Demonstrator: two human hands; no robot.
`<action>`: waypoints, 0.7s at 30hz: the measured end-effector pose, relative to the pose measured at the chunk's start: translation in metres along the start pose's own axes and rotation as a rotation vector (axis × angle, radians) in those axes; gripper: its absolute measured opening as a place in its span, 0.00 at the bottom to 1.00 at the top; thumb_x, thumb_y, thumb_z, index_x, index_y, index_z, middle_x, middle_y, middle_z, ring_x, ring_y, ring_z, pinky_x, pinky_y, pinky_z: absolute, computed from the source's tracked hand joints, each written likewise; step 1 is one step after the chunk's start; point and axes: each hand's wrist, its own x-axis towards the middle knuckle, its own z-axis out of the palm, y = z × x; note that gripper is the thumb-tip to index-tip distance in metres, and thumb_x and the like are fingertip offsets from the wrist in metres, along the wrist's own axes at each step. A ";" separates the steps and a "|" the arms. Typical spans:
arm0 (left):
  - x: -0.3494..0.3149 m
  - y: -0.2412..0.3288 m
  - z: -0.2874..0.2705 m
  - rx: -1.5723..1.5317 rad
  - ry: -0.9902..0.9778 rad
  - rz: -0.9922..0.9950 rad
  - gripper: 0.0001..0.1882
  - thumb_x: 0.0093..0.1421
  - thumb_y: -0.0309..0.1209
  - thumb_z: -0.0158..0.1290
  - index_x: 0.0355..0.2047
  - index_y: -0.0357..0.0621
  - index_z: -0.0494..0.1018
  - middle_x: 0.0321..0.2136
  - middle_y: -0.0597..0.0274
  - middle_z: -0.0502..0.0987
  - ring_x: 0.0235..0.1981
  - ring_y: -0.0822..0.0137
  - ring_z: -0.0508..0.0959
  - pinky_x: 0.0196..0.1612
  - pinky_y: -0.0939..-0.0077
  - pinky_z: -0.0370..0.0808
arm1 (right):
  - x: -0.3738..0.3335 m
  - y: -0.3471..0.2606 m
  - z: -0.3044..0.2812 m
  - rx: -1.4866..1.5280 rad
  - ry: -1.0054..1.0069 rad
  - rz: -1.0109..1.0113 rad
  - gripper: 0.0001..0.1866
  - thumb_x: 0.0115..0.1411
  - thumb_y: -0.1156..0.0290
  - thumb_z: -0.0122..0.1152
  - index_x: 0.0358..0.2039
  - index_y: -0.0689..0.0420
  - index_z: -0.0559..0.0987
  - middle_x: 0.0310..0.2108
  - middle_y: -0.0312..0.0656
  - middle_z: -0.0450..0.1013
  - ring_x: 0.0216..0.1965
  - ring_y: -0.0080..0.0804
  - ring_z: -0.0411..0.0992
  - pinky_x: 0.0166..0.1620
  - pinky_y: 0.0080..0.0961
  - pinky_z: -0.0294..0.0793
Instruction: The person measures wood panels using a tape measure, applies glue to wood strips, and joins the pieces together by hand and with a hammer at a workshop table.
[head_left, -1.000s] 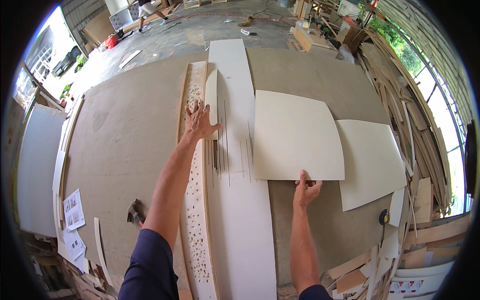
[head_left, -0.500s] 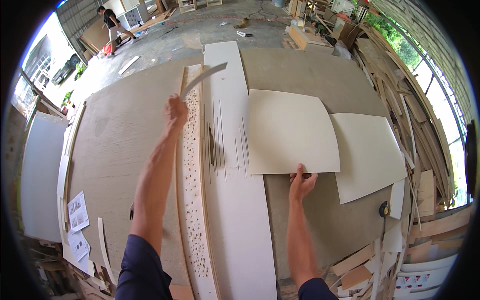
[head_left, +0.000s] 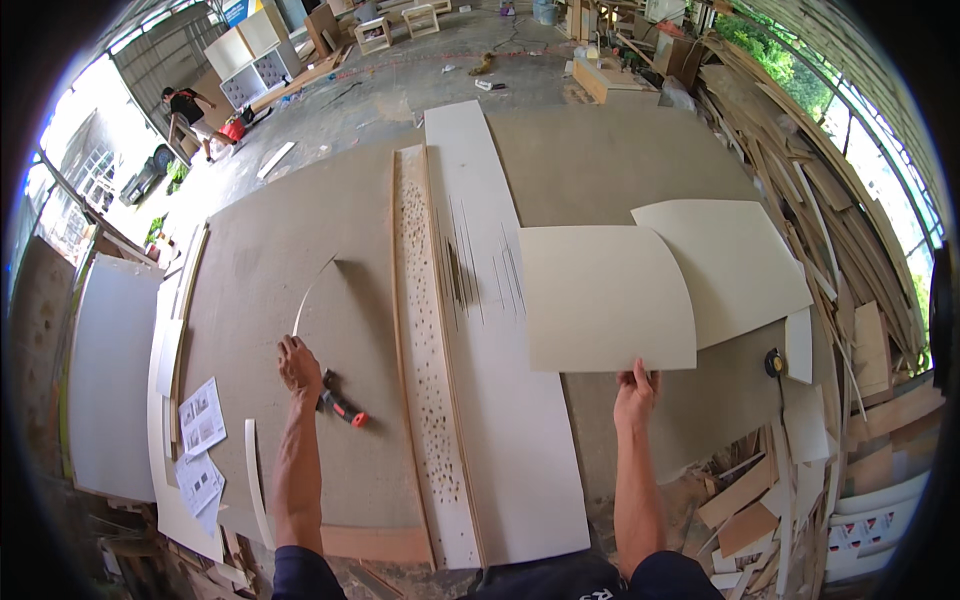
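- While the pale, thin, curved strip (head_left: 303, 308) and the cream, broad sheet with one bowed side (head_left: 608, 300) are separate pieces, neither is set down; as far as can be judged, the work is partway along.
- One matter looks done: a second cream, angular sheet (head_left: 735, 265) lies at the right on the brown, flat tabletop (head_left: 250, 270), partly covered by the first sheet.
- Left undone, it seems, is the release of both held pieces; how many pieces the work involves, I cannot tell.
- The long white board (head_left: 525, 480) with dark, narrow slits lies down the middle, beside the white, hole-speckled panel with wooden edges (head_left: 430, 380); the held sheet's left edge overlaps the board's right side.
- The left hand (head_left: 300, 367) is out over the left part of the tabletop, its forearm nearly straight up the view, its fingers clamped on the strip's near end; the strip arcs away from it. A hammer with a black-and-red handle (head_left: 345, 408) lies just beside the wrist.
- The right hand (head_left: 636, 392) reaches forward, its fingers pinched on the sheet's near edge, which seems slightly raised.
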 end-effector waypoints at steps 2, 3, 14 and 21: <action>-0.027 0.009 -0.002 0.005 -0.030 0.039 0.09 0.62 0.25 0.50 0.40 0.37 0.75 0.48 0.57 0.72 0.52 0.58 0.74 0.48 0.64 0.78 | -0.047 -0.034 -0.030 0.046 -0.031 0.085 0.13 0.64 0.74 0.65 0.47 0.51 0.75 0.36 0.30 0.76 0.36 0.20 0.72 0.35 0.21 0.66; -0.035 -0.005 0.010 -0.032 -0.099 0.017 0.12 0.61 0.29 0.52 0.43 0.36 0.75 0.50 0.54 0.72 0.54 0.56 0.73 0.51 0.60 0.76 | -0.074 -0.041 -0.038 0.077 0.021 0.138 0.13 0.64 0.74 0.64 0.48 0.51 0.75 0.37 0.30 0.76 0.36 0.20 0.72 0.36 0.21 0.67; -0.153 0.111 -0.100 -1.023 0.068 0.292 0.16 0.59 0.29 0.57 0.47 0.39 0.72 0.51 0.45 0.71 0.55 0.46 0.70 0.59 0.53 0.66 | -0.244 -0.050 -0.134 -0.268 -0.037 0.450 0.12 0.64 0.68 0.66 0.44 0.57 0.75 0.31 0.39 0.79 0.26 0.30 0.77 0.30 0.26 0.75; -0.227 0.165 -0.150 -0.695 -0.384 0.892 0.36 0.60 0.44 0.58 0.65 0.42 0.63 0.69 0.46 0.55 0.72 0.48 0.52 0.69 0.43 0.52 | -0.233 -0.049 -0.119 -0.570 -0.068 0.536 0.13 0.64 0.70 0.65 0.45 0.65 0.76 0.30 0.44 0.79 0.24 0.34 0.79 0.22 0.26 0.74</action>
